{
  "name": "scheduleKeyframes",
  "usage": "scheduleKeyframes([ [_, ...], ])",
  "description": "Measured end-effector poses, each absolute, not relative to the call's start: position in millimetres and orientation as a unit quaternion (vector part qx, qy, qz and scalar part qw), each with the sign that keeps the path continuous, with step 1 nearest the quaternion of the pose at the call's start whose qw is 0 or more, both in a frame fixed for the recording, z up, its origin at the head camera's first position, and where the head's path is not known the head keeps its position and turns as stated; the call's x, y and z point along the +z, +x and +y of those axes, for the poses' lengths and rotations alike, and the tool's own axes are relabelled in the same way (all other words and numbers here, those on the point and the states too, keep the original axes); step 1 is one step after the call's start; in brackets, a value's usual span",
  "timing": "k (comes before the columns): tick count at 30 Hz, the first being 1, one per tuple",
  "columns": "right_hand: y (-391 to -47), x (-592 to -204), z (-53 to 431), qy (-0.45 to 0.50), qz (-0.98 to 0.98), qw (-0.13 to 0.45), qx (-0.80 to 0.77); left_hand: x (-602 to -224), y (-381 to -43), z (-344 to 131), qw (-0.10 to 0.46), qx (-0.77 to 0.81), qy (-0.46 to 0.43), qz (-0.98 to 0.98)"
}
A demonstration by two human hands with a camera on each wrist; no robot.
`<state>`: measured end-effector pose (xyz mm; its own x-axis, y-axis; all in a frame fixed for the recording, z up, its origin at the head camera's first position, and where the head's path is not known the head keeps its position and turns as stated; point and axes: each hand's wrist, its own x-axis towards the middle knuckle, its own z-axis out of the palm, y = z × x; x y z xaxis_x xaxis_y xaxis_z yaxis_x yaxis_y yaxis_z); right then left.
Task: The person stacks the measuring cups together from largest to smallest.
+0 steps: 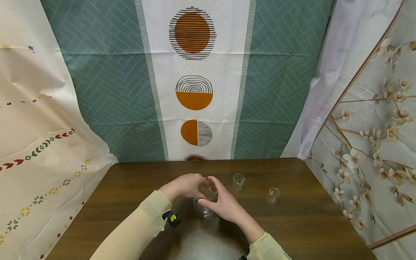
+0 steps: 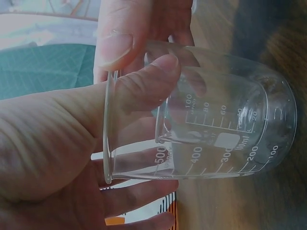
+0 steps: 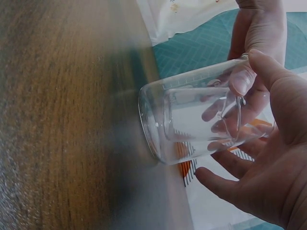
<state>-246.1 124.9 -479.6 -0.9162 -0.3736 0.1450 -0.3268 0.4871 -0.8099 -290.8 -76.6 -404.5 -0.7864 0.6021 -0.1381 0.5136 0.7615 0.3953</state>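
Observation:
A small glass beaker [image 2: 225,117] with a 100 ml mark is inside a large glass beaker [image 2: 211,175] marked to 500, also clear. My left hand [image 1: 188,186] reaches over the large beaker's mouth. Its thumb and fingers seem to pinch the small beaker near the rim, though the glass makes the contact hard to see. My right hand [image 1: 225,202] curls round the large beaker's upper part, its thumb [image 3: 261,62] at the rim. In the right wrist view, a gap shows between the two beaker bottoms.
Two more tiny beakers, one [image 1: 238,181] just right of my hands and another [image 1: 273,195] farther right, stand upright on the brown wooden table [image 1: 107,209]. Patterned cloths hang behind the table [image 1: 117,90] and at both sides.

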Motion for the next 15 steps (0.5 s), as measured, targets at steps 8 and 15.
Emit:
scheduleKeyframes([
  [8, -246.2, -479.2, 124.5, -0.2, 0.862, 0.027, -0.464, -404.2, -290.7, -76.7, 0.126, 0.17, 0.308, 0.927],
  [15, -245.4, -480.2, 124.4, -0.199, 0.864, 0.027, -0.462, -405.4, -289.9, -78.5, 0.125, 0.174, 0.308, 0.927],
])
